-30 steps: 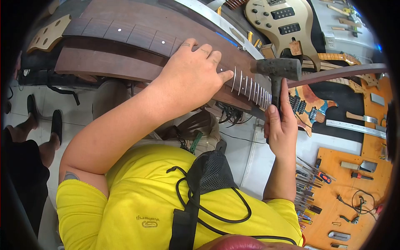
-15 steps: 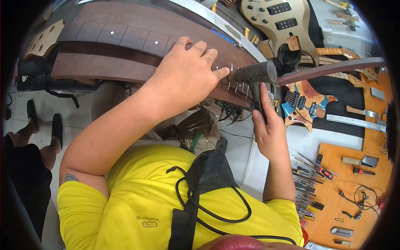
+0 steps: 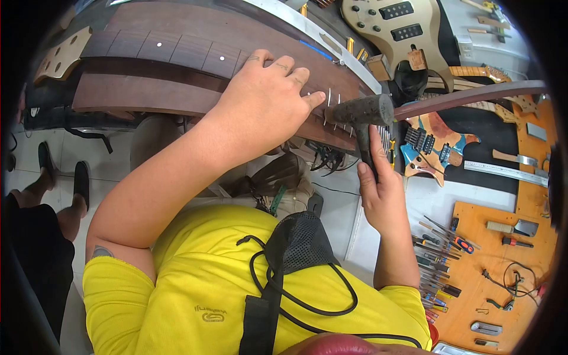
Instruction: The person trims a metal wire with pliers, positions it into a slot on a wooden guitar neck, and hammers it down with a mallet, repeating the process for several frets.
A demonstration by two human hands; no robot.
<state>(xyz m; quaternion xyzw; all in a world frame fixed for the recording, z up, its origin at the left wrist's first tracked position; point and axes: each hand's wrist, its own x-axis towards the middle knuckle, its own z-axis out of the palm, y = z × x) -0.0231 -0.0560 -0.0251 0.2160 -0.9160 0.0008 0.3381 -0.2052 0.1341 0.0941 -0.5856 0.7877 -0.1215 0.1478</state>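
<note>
My left hand (image 3: 269,100) lies over a guitar neck (image 3: 189,56), its fingers curled across the dark fretboard and its thumb stretched toward the hammer. Slots and white dot inlays mark the fretboard; pale headstock wood (image 3: 64,54) forms its left end. In my right hand (image 3: 383,186) is a hammer (image 3: 361,110) with a dark cylindrical head, gripped by its black handle with the thumb along it. The head is over the fretboard, just right of my left thumb. Several thin metal fret wires (image 3: 329,97) stick out around it; whether the head touches one is hidden.
Brown boards (image 3: 148,94) lie under and beside the neck. A long metal straightedge (image 3: 313,35) runs behind. Guitar bodies (image 3: 396,35) and a colourful guitar (image 3: 435,148) are at right, above a pegboard of tools (image 3: 503,236). Another person's legs (image 3: 65,207) show at left.
The hammer head has dropped slightly toward the fretboard, uncovering more fret wires behind it. My right hand has shifted slightly with it; my left hand has stayed nearly still.
</note>
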